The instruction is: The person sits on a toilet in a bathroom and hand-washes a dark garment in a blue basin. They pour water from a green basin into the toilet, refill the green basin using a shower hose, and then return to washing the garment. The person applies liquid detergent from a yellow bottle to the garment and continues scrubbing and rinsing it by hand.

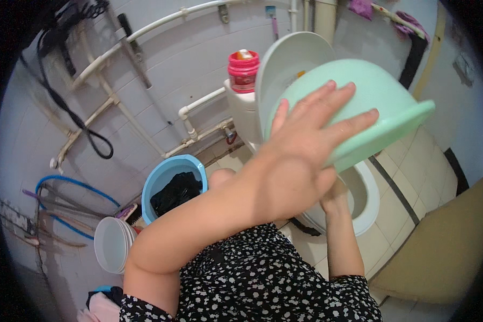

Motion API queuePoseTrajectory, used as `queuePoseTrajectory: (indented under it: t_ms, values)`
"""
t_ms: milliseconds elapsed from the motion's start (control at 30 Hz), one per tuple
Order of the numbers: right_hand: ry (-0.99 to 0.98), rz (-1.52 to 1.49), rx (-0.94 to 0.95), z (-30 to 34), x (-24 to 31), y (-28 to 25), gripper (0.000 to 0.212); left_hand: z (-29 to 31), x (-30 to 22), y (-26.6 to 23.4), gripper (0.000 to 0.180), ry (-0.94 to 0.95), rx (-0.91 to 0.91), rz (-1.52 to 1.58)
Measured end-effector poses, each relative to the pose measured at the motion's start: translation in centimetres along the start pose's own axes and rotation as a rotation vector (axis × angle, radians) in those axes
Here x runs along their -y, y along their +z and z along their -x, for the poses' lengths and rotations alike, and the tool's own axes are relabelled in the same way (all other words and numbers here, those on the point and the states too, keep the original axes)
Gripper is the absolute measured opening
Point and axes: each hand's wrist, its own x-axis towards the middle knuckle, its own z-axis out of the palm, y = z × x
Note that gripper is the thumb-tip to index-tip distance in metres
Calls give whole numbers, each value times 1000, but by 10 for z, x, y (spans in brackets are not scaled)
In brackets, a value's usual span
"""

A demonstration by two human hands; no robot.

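Observation:
A mint-green plastic basin [370,88] is tipped up over the toilet bowl [369,206], its outer side toward me. My left hand [311,129] lies against that outer side with its fingers spread. Crossing in front, the left wrist covers much of my right hand [335,196], which grips the basin from below at its lower edge; most of its fingers are hidden. Behind the basin stands the raised toilet lid [300,45], partly covered. The inside of the basin cannot be seen.
A red-pink jar [243,72] stands on the toilet tank [240,104]. To the left are a blue basin [151,185] with a black plastic bag [177,193] and stacked white buckets [110,244]. Pipes [204,102] run along the tiled wall. A tan panel [432,252] is at right.

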Motion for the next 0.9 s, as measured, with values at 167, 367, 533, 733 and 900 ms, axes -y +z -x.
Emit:
queuePoseTrajectory:
  t_ms: [167, 367, 533, 733, 900]
  values:
    - [-188, 236, 51, 37, 20, 66, 55, 57, 11, -68, 59, -264, -392, 213]
    - [-463, 693, 373, 64, -15, 201, 76, 183, 30, -161, 47, -440, -1055, 675]
    - [-366, 816, 748, 29, -36, 265, 69, 242, 11, -152, 51, -442, -1397, 677]
    - [5, 1034, 932, -26, -187, 329, 65, 380, 21, -162, 57, -564, -1860, 549]
    - [291, 1201, 1053, -28, -302, 323, 61, 474, 26, -156, 53, -518, -2254, 298]
